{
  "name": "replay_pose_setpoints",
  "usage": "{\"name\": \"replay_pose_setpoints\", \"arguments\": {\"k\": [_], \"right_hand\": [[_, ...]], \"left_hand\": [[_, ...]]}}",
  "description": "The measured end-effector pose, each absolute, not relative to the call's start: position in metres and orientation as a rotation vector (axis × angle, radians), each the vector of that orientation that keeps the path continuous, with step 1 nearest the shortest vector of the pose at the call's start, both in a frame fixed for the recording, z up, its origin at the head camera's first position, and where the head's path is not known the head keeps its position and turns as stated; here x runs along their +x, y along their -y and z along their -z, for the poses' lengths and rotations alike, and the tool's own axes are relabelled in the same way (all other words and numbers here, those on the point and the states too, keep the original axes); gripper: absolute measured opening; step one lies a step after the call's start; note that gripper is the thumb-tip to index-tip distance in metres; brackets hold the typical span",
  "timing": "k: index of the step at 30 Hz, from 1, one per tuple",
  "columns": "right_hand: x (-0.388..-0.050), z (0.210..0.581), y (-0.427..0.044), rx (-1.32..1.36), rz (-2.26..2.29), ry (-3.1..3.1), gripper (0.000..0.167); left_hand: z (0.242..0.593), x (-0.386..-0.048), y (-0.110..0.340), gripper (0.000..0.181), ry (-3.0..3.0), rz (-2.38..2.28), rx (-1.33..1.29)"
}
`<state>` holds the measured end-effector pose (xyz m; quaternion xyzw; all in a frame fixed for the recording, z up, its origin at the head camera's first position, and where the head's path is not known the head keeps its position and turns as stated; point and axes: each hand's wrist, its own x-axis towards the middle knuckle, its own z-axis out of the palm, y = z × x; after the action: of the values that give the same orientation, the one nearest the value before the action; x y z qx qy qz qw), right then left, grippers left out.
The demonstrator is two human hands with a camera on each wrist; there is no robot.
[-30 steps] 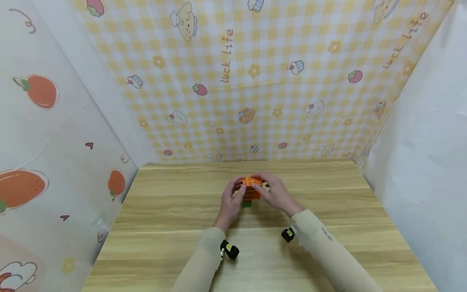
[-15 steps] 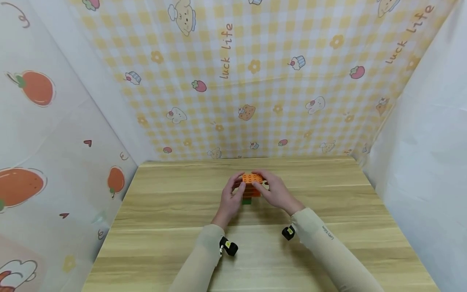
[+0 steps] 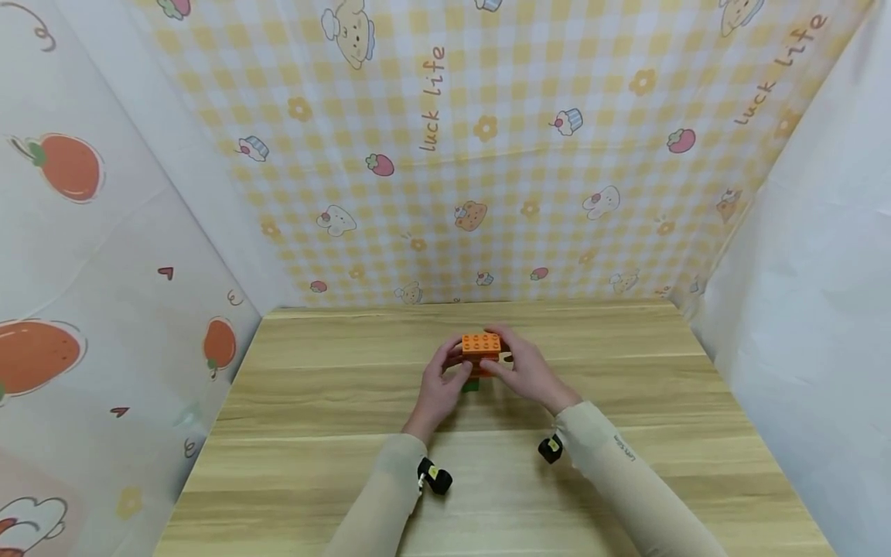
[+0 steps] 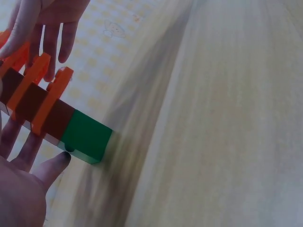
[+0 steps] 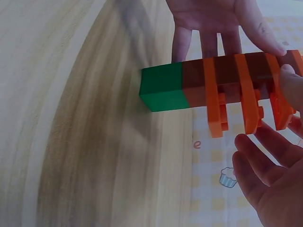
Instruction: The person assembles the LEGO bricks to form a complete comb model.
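A tower of toy building bricks [image 3: 481, 344] stands upright on the table, with a green brick [image 5: 163, 87] at its foot. Above that, brown bricks [image 5: 193, 82] alternate with studded orange plates [image 5: 215, 106] that jut out to one side. My left hand [image 3: 441, 385] grips the tower's left side, thumb in front and fingers behind. On the other side my right hand [image 3: 527, 371] holds the upper part, its thumb on the front face. In the right wrist view, the right hand's lower fingers [image 5: 260, 165] curve loosely beside the plates. Some fingertips are hidden behind the tower.
The wood-grain table [image 3: 348, 348] spreads around the tower. Behind it hangs a yellow checked cloth [image 3: 487, 193]; a fruit-print sheet [image 3: 125, 271] borders the left and a white sheet [image 3: 800, 271] the right. Black wrist cameras [image 3: 437, 478] sit at both cuffs.
Both thumbs have slid down from the top orange plate to the layers just below, so that plate's studs show fully. The tower stays in place; the head view has tilted slightly.
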<state>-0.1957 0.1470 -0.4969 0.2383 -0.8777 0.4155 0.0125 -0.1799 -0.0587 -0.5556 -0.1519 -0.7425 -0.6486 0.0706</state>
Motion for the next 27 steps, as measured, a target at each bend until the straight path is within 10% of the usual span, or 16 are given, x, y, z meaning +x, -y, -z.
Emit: {"name": "replay_pose_setpoints", "arguments": {"k": [27], "right_hand": [[-0.194, 0.532, -0.153, 0.706, -1.461, 2.762, 0.043]], "left_hand": [[0.574, -0.177, 0.058, 0.054, 2.265, 2.011, -0.419]]}}
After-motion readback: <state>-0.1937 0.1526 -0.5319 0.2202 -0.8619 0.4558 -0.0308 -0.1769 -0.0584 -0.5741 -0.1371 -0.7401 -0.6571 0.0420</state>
